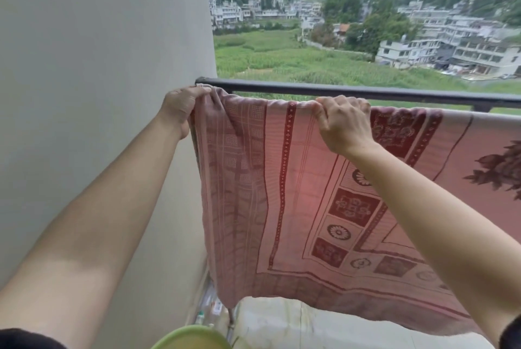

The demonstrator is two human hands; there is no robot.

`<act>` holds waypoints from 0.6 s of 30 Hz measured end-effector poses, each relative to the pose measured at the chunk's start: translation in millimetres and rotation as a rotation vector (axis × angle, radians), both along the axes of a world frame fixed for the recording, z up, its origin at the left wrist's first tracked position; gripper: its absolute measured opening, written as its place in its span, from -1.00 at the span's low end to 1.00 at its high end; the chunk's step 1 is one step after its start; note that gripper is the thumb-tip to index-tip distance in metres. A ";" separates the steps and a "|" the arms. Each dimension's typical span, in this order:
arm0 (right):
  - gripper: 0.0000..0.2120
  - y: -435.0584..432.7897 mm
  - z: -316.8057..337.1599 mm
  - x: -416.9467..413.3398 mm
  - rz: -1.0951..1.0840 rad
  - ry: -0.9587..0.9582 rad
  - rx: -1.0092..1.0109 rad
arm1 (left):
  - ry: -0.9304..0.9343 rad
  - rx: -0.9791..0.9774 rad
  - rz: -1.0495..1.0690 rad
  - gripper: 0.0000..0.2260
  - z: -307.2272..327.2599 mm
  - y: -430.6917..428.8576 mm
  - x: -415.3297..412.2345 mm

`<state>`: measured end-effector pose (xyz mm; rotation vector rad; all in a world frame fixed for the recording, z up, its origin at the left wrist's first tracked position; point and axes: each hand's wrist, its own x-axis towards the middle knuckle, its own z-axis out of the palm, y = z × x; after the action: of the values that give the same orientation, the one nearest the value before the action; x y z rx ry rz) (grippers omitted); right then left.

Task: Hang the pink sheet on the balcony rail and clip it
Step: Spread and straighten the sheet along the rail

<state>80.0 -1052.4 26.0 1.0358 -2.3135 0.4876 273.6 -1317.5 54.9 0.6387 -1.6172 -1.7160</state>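
Observation:
The pink sheet (296,185), printed with dark red squares and flowers, hangs in front of the dark metal balcony rail (282,89); its top edge runs just below the rail bar. My left hand (180,107) pinches the sheet's top left corner beside the wall, at the rail's left end. My right hand (345,123) grips the top edge further right, fingers curled over the cloth. To the right the sheet stretches on out of view. No clip is visible.
A plain grey wall (98,95) closes off the left side. A green basin rim (191,337) shows at the bottom, near small bottles (208,309) on the floor by the wall. Beyond the rail lie fields and buildings far below.

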 end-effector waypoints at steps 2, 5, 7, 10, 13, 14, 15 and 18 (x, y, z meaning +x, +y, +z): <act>-0.51 -1.8 -2.1 1.6 0.014 0.008 -0.032 | 0.015 0.076 0.001 -0.82 8.6 -0.7 -4.2; -0.58 -7.7 -2.0 4.8 0.047 0.040 -0.085 | -0.067 0.079 0.052 -0.80 20.9 0.3 -10.2; -0.63 -11.1 -1.0 5.9 0.055 0.057 -0.132 | 0.054 -0.010 0.180 -0.81 29.2 -6.1 -9.9; -0.65 -13.4 -2.3 7.6 0.099 0.067 -0.195 | 0.274 -0.153 0.461 -0.74 41.5 -32.6 3.2; -0.57 -16.5 -13.0 10.1 0.113 0.120 -0.114 | 0.014 -0.224 0.628 -0.86 8.3 -52.9 12.3; -0.53 -16.8 -18.5 10.2 0.096 0.137 -0.080 | -0.083 -0.158 0.619 -0.87 -14.2 -53.1 13.6; -0.46 -16.3 -24.1 9.8 0.078 0.147 -0.056 | -0.150 -0.083 0.570 -0.87 -37.2 -51.3 14.3; -0.22 -9.3 -41.1 5.4 0.041 0.163 -0.036 | -0.201 -0.023 0.486 -0.75 -79.9 -38.6 13.6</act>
<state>85.4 -1061.7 -15.1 1.0673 -2.1370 0.4424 287.1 -1356.1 -25.1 1.1188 -1.4553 -1.3062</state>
